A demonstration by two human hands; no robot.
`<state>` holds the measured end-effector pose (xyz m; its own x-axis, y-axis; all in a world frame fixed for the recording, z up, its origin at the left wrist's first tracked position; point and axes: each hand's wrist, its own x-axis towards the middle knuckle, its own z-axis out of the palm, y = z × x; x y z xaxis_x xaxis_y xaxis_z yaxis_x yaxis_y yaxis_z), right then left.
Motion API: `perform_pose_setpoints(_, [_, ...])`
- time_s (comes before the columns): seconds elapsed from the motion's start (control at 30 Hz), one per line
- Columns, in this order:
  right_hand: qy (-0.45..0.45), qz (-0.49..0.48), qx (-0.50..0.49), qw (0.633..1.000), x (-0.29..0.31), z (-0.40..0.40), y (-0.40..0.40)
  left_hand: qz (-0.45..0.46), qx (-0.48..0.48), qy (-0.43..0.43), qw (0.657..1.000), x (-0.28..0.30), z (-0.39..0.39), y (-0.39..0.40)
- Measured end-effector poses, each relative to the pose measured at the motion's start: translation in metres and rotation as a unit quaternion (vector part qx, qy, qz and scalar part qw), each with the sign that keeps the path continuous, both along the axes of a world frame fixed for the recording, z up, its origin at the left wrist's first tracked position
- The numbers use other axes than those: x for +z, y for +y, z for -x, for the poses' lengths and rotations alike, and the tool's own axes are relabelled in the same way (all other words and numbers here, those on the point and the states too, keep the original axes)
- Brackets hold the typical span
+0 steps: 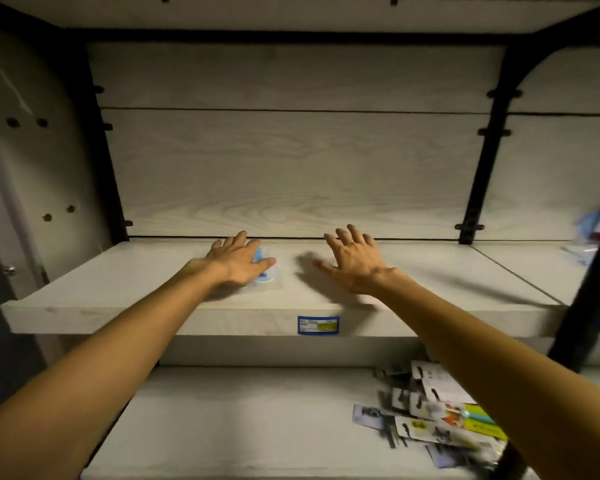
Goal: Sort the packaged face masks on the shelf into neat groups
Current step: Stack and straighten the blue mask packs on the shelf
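Observation:
A clear packet with a blue face mask lies flat on the pale wooden shelf. My left hand rests on it with straight fingers and covers most of it. My right hand hovers just to the right, fingers spread, holding nothing. More blue packaged masks show blurred at the far right of the same shelf level. A messy pile of carded packets lies on the lower shelf at the right.
A blue and yellow price label sticks to the shelf's front edge. Black metal uprights stand at the back corners, and one black post crosses the right foreground. A wooden back panel closes the bay.

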<state>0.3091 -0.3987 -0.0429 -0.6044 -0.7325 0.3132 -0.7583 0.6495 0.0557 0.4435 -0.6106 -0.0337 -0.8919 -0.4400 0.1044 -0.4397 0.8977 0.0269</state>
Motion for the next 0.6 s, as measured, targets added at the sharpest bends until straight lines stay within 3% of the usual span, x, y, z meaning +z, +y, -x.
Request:
perform_pose_setpoints(0.23, [0.057, -0.005, -0.052, 0.997, 0.011, 0.013, 0.135, 0.061, -0.095, 0.026, 0.993, 0.015, 0.042, 0.109])
perform_pose_setpoints(0.4, [0.148, 0.001, -0.003, 0.989, 0.024, 0.019, 0.264, 0.098, -0.188, 0.085, 0.974, 0.024, 0.066, 0.221])
perform_pose_setpoints(0.6, [0.217, 0.059, 0.028, 0.974, 0.029, 0.029, 0.415, 0.114, -0.284, 0.228, 0.924, 0.015, 0.078, 0.376])
